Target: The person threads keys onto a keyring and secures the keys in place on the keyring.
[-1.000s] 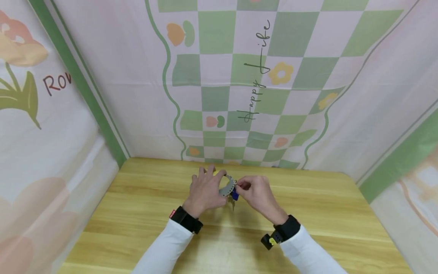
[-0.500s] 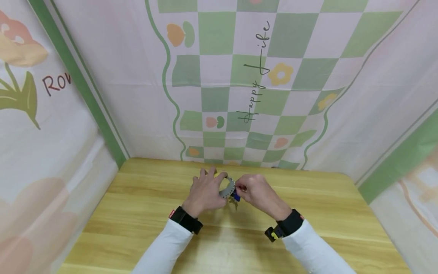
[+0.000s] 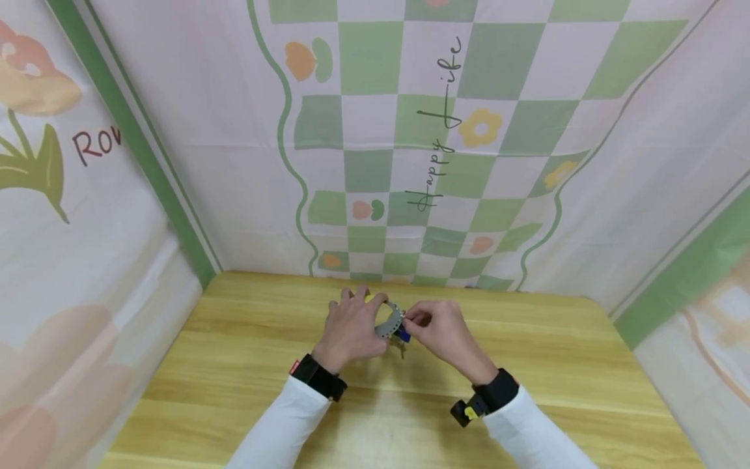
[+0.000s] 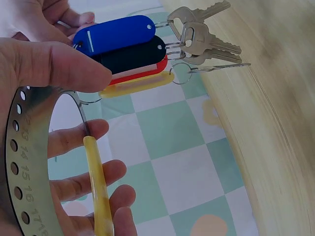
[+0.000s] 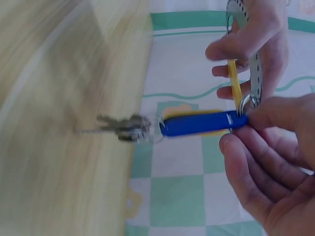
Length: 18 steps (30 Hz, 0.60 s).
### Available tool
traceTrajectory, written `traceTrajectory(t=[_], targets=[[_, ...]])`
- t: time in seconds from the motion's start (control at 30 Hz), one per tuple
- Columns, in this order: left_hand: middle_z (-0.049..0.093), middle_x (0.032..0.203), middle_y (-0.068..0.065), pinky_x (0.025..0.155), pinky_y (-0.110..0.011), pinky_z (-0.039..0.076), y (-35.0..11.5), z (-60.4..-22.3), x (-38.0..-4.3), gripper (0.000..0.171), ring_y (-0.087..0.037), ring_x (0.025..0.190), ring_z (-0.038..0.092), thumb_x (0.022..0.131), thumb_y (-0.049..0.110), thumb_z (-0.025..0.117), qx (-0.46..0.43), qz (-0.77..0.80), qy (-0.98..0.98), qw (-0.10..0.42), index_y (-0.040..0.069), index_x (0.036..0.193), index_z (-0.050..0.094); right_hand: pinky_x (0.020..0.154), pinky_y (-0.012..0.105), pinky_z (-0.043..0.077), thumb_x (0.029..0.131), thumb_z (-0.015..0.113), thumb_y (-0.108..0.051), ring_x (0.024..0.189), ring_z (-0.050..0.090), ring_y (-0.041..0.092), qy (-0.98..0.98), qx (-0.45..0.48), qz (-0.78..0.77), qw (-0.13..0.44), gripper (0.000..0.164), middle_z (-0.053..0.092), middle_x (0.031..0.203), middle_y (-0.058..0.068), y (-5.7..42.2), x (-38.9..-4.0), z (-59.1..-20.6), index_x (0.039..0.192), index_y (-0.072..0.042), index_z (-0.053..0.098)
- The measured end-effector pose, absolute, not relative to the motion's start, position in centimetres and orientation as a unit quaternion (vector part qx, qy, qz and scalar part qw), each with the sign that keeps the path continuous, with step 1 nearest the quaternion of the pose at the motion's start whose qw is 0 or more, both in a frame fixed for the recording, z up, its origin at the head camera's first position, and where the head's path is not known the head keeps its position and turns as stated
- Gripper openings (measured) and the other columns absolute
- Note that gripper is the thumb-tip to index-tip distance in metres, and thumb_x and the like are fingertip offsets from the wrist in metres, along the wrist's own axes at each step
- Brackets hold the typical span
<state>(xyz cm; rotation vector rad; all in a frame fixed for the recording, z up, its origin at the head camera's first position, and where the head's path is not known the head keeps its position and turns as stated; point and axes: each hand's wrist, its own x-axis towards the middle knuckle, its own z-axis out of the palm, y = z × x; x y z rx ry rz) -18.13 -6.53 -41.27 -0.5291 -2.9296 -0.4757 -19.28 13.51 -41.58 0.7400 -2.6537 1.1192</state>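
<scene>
My left hand grips a curved metal key holder, a grey band with a row of holes and stamped numbers. A yellow sleeve covers part of its thin wire side. Several key tags hang at the band's edge: a blue tag, a black tag, a red tag and a yellow tag. Small split rings join metal keys to their ends. My right hand pinches near the ring end of the blue tag, beside the band; its fingertips partly hide that end.
Both hands are over a light wooden table. Behind it hangs a green-and-white checked cloth, and printed fabric rises on the left. Each wrist wears a black strap.
My right hand shifted slightly up and right, then came back down a little beside the holder. The tags and keys swayed with it. My left hand has barely moved.
</scene>
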Motion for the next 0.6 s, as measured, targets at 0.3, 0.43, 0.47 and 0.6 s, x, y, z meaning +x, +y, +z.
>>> traceTrajectory(t=[0.3, 0.43, 0.47, 0.6], targets=[[0.053, 0.132, -0.015, 0.081, -0.057, 0.048, -6.39, -41.53, -18.18, 0.071, -0.04, 0.115, 0.05, 0.071, 0.031, 0.077, -0.166, -0.153, -0.972, 0.067, 0.021, 0.139, 0.06, 0.058, 0.03, 0.057, 0.09, 0.075, -0.007, 0.065, 0.069, 0.018, -0.873, 0.167, 0.457, 0.025, 0.004, 0.071, 0.073, 0.001, 13.41, -18.83, -42.11, 0.087, -0.006, 0.076], [0.054, 0.132, -0.015, 0.081, -0.057, 0.048, -6.35, -41.54, -18.19, 0.071, -0.04, 0.115, 0.05, 0.071, 0.033, 0.077, -0.165, -0.151, -0.972, 0.069, 0.021, 0.139, 0.06, 0.06, 0.032, 0.058, 0.091, 0.072, -0.005, 0.07, 0.071, 0.033, -0.851, 0.15, 0.503, -0.009, 0.005, 0.071, 0.073, 0.005, 13.46, -18.82, -42.19, 0.09, -0.002, 0.076], [0.054, 0.132, -0.015, 0.081, -0.057, 0.048, -6.34, -41.56, -18.21, 0.072, -0.04, 0.114, 0.05, 0.071, 0.034, 0.078, -0.165, -0.151, -0.972, 0.069, 0.022, 0.139, 0.06, 0.06, 0.032, 0.058, 0.091, 0.072, -0.005, 0.071, 0.072, 0.035, -0.849, 0.148, 0.508, -0.013, 0.005, 0.072, 0.073, 0.006, 13.45, -18.81, -42.18, 0.09, -0.001, 0.075], [0.054, 0.132, -0.015, 0.081, -0.056, 0.048, -6.31, -41.58, -18.25, 0.073, -0.04, 0.114, 0.05, 0.07, 0.034, 0.078, -0.164, -0.149, -0.972, 0.07, 0.022, 0.139, 0.06, 0.061, 0.03, 0.059, 0.092, 0.071, -0.003, 0.071, 0.072, 0.033, -0.84, 0.133, 0.525, -0.024, 0.006, 0.072, 0.075, 0.008, 13.38, -18.76, -42.11, 0.092, 0.001, 0.074]])
